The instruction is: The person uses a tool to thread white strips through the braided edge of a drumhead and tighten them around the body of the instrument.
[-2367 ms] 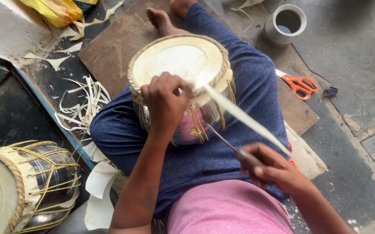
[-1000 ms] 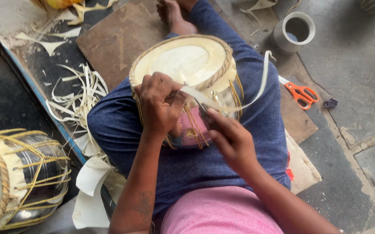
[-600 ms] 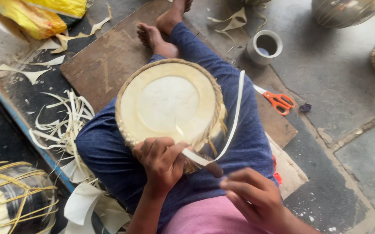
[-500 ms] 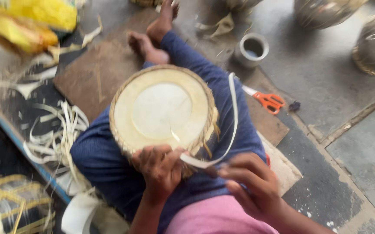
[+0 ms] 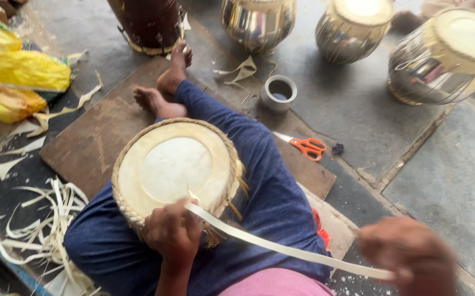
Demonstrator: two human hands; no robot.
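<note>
A round drum (image 5: 175, 168) with a pale skin head and a braided rim rests on my lap between my blue-trousered legs. My left hand (image 5: 173, 232) grips the near rim of the drum where a long pale strap (image 5: 281, 249) comes out. The strap runs taut to the lower right, where my right hand (image 5: 410, 256) is closed on its far end. The right hand is blurred.
Orange-handled scissors (image 5: 307, 147) and a small grey cup (image 5: 278, 93) lie on the floor to the right. Several metal drums (image 5: 446, 55) stand at the back. A brown board (image 5: 92, 140) lies under my feet, pale strap scraps (image 5: 40, 230) at left, yellow bags (image 5: 15, 77) far left.
My right hand has pulled the strap out to the lower right, so it now runs straight and taut. The view has tilted forward, showing more floor and the drums at the back.
</note>
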